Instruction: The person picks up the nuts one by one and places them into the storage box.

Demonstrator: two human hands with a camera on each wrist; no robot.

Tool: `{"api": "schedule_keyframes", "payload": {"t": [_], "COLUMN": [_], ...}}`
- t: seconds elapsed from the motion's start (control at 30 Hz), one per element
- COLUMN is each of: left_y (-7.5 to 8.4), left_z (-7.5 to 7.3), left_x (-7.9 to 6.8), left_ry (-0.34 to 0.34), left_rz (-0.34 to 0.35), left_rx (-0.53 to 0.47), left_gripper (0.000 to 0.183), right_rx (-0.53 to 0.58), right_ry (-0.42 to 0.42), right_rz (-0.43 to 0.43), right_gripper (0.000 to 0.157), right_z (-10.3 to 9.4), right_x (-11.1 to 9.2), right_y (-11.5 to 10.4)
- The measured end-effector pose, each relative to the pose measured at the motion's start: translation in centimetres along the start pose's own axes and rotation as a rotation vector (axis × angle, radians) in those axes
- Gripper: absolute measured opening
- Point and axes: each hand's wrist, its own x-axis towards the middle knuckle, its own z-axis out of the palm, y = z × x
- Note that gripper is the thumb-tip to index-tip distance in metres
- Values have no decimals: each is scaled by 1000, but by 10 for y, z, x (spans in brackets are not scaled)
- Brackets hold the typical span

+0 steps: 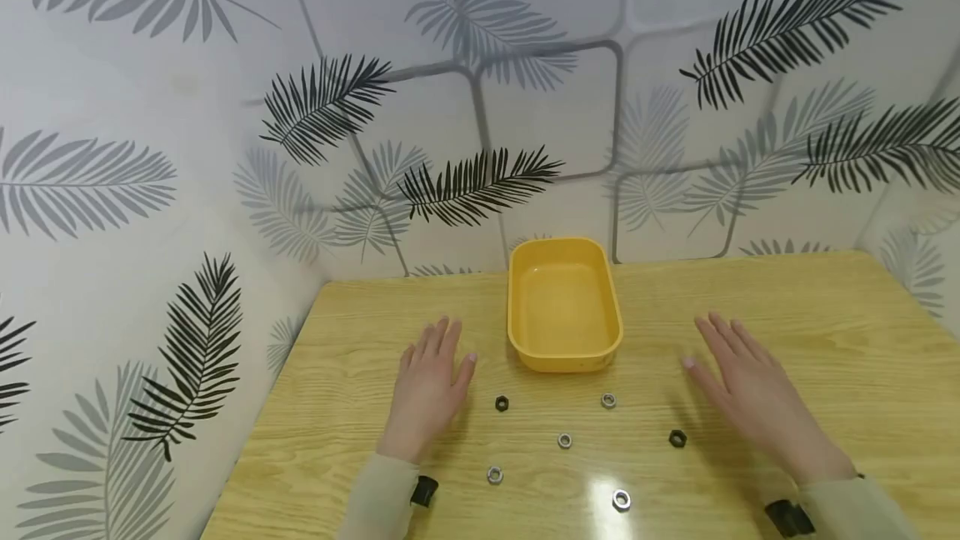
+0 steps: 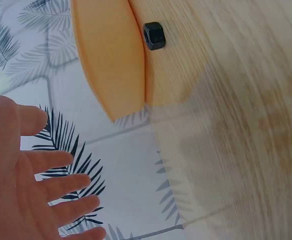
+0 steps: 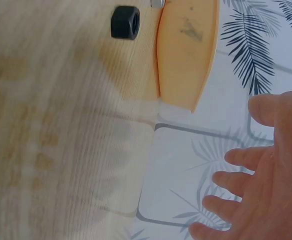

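Observation:
My left hand [image 1: 429, 394] is held out to the left of several hex nuts, its fingers straight and holding nothing. On the other side, my right hand [image 1: 761, 402] extends with straight fingers, also holding nothing. Between them lie a black nut [image 1: 502, 403] nearest the left hand and another black nut [image 1: 678, 438] nearest the right. Silver nuts are scattered among these, one [image 1: 608, 400] below the tray, one [image 1: 565, 441] in the middle, one [image 1: 495, 475] near the left wrist and a larger one [image 1: 621, 500] closest to me. Both wrist views show spread, bare fingers.
A yellow plastic tray [image 1: 566, 363] stands behind the nuts, with nothing visible inside. The wooden table [image 1: 360, 332] meets a leaf-patterned wall [image 1: 540, 123] at the back and left. Dark straps sit on both wrists.

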Motion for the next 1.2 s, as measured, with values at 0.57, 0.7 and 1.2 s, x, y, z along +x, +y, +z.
{"api": "schedule_keyframes", "payload": {"t": [0.57, 0.7, 1.2], "left_y": [23, 24, 26], "left_z": [-4, 0, 10], "left_x": [-48, -62, -93], "left_ry": [-18, -26, -140], "left_rz": [137, 142, 57], "left_rx": [-30, -11, -44], "left_gripper": [40, 41, 45], "right_rx": [-6, -10, -38], "right_ry": [5, 3, -63], "right_rz": [12, -6, -20], "right_gripper": [54, 52, 49], "right_z": [4, 11, 34], "right_x": [-30, -36, -51], "right_y": [-21, -23, -26]}}
